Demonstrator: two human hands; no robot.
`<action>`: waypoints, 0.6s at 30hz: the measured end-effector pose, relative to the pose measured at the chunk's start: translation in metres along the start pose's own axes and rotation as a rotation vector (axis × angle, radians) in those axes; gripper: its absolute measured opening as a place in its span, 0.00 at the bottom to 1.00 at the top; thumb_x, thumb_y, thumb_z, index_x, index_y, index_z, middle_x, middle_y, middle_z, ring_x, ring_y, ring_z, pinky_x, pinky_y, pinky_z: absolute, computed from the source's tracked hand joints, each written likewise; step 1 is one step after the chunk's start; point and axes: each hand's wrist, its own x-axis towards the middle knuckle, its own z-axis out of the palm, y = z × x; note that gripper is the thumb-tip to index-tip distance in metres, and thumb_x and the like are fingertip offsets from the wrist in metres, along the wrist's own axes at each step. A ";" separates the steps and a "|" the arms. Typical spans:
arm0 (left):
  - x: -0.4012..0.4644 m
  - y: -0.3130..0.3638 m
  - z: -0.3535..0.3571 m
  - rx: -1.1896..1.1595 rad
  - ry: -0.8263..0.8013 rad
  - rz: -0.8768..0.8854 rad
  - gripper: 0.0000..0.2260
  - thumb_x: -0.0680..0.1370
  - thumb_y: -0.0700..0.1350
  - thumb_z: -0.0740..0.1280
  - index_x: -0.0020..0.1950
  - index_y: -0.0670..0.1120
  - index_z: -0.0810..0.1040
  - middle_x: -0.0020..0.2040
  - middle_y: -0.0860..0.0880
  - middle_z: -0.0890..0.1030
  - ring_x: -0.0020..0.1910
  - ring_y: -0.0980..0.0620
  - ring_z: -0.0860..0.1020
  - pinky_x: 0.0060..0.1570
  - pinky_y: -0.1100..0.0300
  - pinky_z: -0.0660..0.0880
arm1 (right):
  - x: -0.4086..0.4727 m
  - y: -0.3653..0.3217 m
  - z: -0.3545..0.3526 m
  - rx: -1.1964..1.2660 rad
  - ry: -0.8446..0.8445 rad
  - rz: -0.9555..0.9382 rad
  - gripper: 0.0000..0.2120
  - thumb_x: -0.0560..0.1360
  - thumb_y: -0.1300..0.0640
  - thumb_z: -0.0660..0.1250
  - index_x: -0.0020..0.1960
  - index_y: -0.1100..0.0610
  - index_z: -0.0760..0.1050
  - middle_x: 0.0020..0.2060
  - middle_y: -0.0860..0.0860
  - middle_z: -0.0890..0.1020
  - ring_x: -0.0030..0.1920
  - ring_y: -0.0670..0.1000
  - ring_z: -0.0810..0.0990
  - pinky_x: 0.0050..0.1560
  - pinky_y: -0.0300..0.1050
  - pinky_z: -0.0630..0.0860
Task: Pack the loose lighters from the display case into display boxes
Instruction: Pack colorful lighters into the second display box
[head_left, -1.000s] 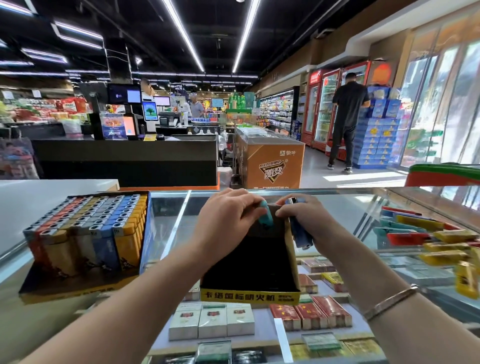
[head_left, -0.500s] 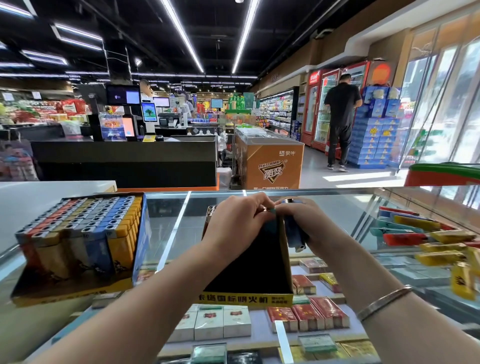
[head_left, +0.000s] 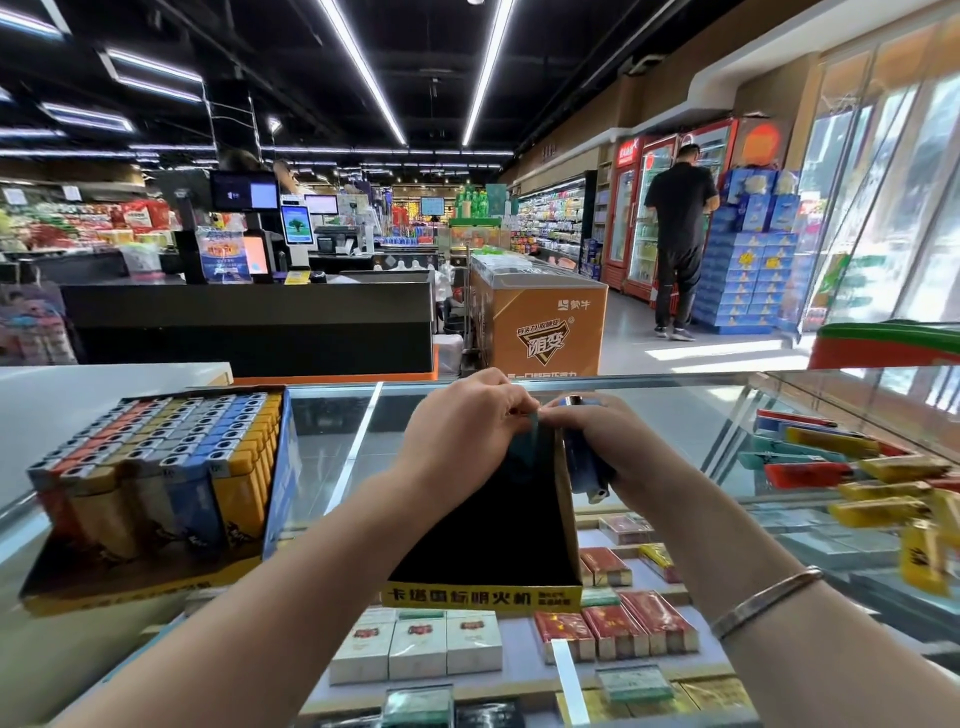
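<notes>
An empty black display box (head_left: 493, 540) with a yellow front strip stands on the glass case top (head_left: 332, 447) in the middle. My left hand (head_left: 462, 436) pinches a teal lighter (head_left: 530, 436) at the box's far right corner, lowered into the box. My right hand (head_left: 613, 441) grips a few dark blue lighters (head_left: 584, 467) just outside the box's right wall, its fingertips touching the left hand's. A full display box (head_left: 156, 483) of red, yellow, grey and blue lighters stands at the left. Several loose lighters (head_left: 852, 478) lie at the right.
Cigarette packs (head_left: 415, 644) fill the shelves under the glass. A white counter (head_left: 78, 395) adjoins the case at the far left. Beyond stand a black checkout counter (head_left: 249, 322), an orange freezer (head_left: 540, 322) and a person (head_left: 678, 234) in black at the fridges.
The teal lighter in my left hand has gone from above the box's rim down into its far right corner. Both hands have come together there. The view has shifted slightly.
</notes>
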 end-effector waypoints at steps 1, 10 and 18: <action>0.000 -0.001 -0.001 -0.010 0.002 -0.007 0.08 0.74 0.44 0.69 0.52 0.46 0.82 0.47 0.51 0.80 0.43 0.49 0.78 0.45 0.51 0.75 | -0.001 0.000 0.000 -0.004 0.001 -0.001 0.05 0.73 0.62 0.66 0.38 0.60 0.76 0.33 0.57 0.75 0.35 0.53 0.76 0.33 0.43 0.74; 0.001 -0.013 -0.003 -0.065 -0.001 -0.049 0.07 0.74 0.42 0.70 0.50 0.46 0.83 0.46 0.53 0.81 0.44 0.54 0.78 0.46 0.62 0.72 | -0.006 -0.004 0.003 -0.016 0.013 -0.015 0.07 0.74 0.65 0.65 0.37 0.59 0.74 0.31 0.56 0.76 0.31 0.51 0.76 0.26 0.37 0.76; 0.004 -0.011 -0.005 -0.022 -0.060 0.049 0.07 0.75 0.41 0.68 0.51 0.46 0.82 0.47 0.51 0.81 0.44 0.51 0.78 0.47 0.54 0.74 | -0.007 -0.004 0.003 -0.079 0.014 -0.049 0.05 0.74 0.64 0.65 0.39 0.60 0.76 0.36 0.58 0.76 0.38 0.56 0.76 0.35 0.43 0.74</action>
